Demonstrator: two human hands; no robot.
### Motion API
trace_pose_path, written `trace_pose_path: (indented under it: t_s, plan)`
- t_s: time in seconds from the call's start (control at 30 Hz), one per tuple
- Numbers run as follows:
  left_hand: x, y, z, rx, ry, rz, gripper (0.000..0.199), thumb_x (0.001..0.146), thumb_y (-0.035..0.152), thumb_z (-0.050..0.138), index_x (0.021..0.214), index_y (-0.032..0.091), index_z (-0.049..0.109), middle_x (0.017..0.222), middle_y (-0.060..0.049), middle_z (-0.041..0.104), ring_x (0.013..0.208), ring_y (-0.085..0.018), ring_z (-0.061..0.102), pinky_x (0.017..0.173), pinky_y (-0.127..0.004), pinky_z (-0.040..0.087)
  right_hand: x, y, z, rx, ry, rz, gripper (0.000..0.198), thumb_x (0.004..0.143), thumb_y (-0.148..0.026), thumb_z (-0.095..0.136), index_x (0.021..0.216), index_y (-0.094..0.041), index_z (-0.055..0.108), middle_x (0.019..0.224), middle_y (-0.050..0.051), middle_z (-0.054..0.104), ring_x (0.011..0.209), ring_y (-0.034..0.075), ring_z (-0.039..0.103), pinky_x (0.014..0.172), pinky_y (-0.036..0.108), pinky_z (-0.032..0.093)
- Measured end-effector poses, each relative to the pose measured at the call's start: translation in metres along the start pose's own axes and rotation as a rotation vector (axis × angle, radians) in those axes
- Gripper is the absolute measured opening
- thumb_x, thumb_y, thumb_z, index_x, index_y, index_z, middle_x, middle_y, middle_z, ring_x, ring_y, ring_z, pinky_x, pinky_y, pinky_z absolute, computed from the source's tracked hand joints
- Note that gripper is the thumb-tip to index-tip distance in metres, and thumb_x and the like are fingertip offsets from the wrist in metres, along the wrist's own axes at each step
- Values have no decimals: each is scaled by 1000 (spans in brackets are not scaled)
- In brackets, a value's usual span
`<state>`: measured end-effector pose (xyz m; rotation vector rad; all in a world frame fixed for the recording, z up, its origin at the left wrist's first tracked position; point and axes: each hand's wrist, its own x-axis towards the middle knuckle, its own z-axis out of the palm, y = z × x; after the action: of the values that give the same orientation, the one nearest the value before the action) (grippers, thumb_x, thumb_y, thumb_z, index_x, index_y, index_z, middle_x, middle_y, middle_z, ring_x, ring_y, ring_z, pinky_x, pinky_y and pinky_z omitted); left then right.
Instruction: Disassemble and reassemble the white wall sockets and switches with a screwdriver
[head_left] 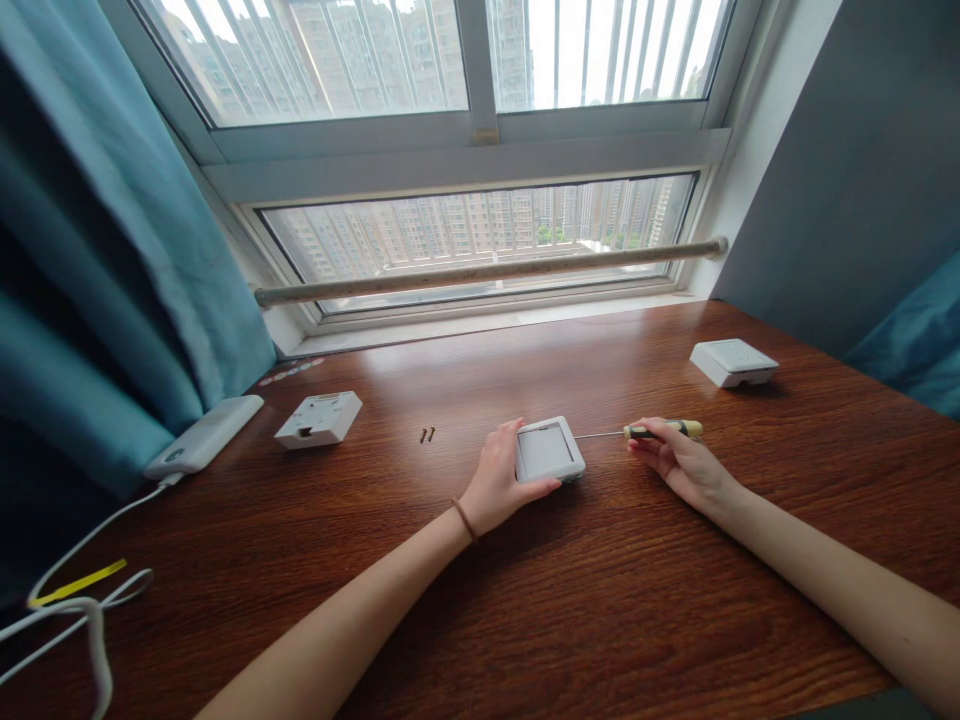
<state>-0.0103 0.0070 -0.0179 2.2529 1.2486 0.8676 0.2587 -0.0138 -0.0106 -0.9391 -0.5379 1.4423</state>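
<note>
My left hand (501, 478) grips a white square wall switch (546, 452) by its left side, thumb along the near edge and fingers at the far corner. In my right hand (679, 462) is a screwdriver (686, 428) with a pale yellow and dark handle. Its thin shaft points left, and the tip meets or nearly meets the right edge of the switch; I cannot tell whether it is inserted. Two brass-coloured screws (427, 435) lie on the wooden table to the left of my left hand.
A white box-shaped piece (319, 418) lies at left, another white switch-like unit (733, 361) at far right. A white power bank (204, 436) with a white cable (94, 625) and yellow strip (81, 582) sits by the blue curtain (127, 200). A rail (487, 272) crosses the window behind the table (465, 620).
</note>
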Motion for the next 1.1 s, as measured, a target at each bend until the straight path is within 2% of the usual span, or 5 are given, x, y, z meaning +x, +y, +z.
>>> trace_pose_path:
  t_s: [0.27, 0.43, 0.7, 0.93, 1.1]
  plan:
    - [-2, 6, -6, 3, 176, 77, 88, 63, 47, 71, 132, 19, 25, 129, -14, 36, 121, -29, 34, 103, -46, 29, -2, -5, 2, 25, -82, -9, 6, 69, -22, 67, 65, -18, 68, 68, -1, 68, 60, 10, 62, 58, 21, 53]
    - [-7, 17, -9, 43, 297, 135, 91, 62, 41, 73, 133, 19, 21, 127, -14, 36, 120, -30, 34, 102, -47, 28, -15, -14, 9, 50, -364, -50, 33, 74, -27, 51, 44, -15, 58, 48, 2, 53, 51, 11, 53, 50, 22, 44]
    - [-18, 33, -5, 148, 194, 221, 94, 61, 47, 70, 135, 21, 18, 128, -15, 35, 120, -33, 34, 101, -48, 27, -49, -6, 23, -192, -624, 300, 41, 68, -30, 49, 100, -13, 68, 46, 6, 59, 40, 12, 48, 35, 19, 23]
    - [-16, 29, -3, 112, 117, 211, 98, 63, 46, 71, 138, 22, 12, 135, -15, 31, 125, -32, 29, 104, -49, 26, -53, -10, 30, -285, -564, 260, 44, 64, -30, 49, 102, -20, 68, 112, 11, 64, 35, 4, 39, 36, 21, 21]
    - [-12, 27, -3, 61, 107, 197, 98, 68, 40, 69, 140, 22, 5, 144, -14, 21, 133, -30, 21, 108, -48, 22, -30, -35, 18, -209, -443, 101, 42, 70, -29, 42, 99, -17, 69, 123, 13, 57, 34, 1, 30, 33, 20, 20]
